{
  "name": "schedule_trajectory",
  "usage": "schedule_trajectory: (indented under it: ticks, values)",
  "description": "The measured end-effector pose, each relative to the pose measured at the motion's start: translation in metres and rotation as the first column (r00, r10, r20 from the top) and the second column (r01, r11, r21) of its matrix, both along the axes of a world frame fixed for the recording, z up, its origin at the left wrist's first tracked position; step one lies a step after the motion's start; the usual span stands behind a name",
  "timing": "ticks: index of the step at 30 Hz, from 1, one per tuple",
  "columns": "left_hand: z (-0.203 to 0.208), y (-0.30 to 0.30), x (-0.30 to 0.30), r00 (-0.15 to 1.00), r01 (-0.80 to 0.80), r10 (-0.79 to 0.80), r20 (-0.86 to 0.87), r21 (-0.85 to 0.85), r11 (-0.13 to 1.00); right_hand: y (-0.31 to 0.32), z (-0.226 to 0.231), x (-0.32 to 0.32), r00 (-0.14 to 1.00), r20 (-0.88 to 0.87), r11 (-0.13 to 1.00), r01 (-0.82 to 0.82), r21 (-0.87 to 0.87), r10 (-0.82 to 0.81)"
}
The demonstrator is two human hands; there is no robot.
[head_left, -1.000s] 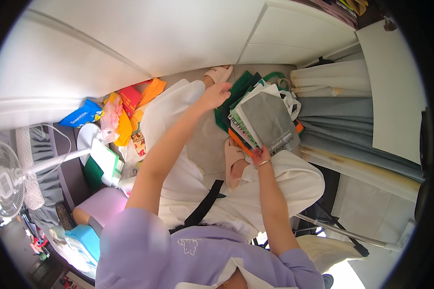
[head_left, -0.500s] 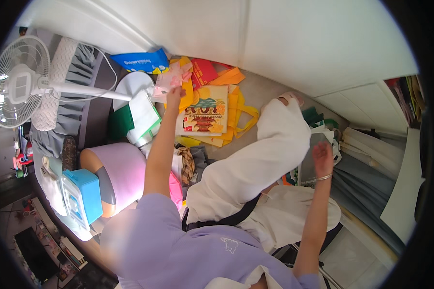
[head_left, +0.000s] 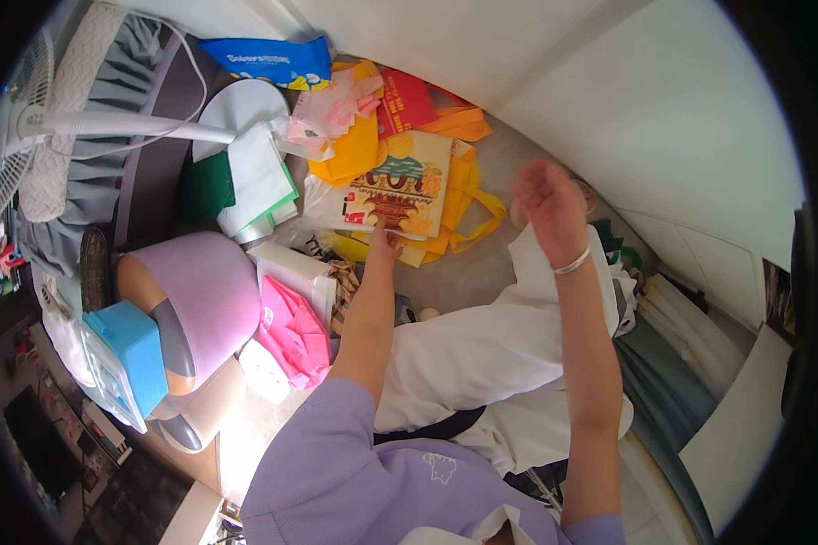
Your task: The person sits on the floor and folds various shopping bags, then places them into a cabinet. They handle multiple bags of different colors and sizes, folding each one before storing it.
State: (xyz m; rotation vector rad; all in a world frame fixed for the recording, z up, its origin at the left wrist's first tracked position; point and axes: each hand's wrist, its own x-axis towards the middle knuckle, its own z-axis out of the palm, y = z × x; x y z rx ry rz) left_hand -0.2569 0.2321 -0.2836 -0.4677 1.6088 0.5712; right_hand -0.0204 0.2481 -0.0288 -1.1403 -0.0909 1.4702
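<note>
The right hand (head_left: 550,207) is smeared by motion blur toward one o'clock. The fan (head_left: 14,118) is cut off at nine o'clock. The yellow bag (head_left: 463,195) is half hidden under the printed bag (head_left: 398,186).

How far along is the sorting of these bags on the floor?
Done so far: a loose pile of yellow, red and orange fabric bags lies by the wall. In hand: the left hand touches the flat bag with a colourful printed picture, while the right hand hangs open and empty above the floor. Left: the pink bag and white bag beside the lilac stool lie apart.
</note>
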Motion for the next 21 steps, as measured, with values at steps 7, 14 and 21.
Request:
schedule_trajectory:
  ticks: [7, 14, 21]
  values:
    - [0.002, 0.02, 0.025, 0.975, 0.066, -0.126, 0.184, 0.302, 0.951, -0.009, -0.033, 0.0, 0.993, -0.108, 0.973, 0.014, -0.23, -0.04]
    - [0.061, 0.027, 0.069, 0.981, 0.095, -0.172, 0.09, 0.553, 0.828, -0.01, -0.06, -0.006, 0.995, -0.102, 0.967, -0.012, -0.254, -0.014]
    - [0.148, 0.007, 0.053, 0.903, 0.349, -0.399, -0.155, 0.808, 0.474, -0.011, -0.073, -0.034, 0.977, -0.144, 0.829, -0.209, -0.519, 0.156]
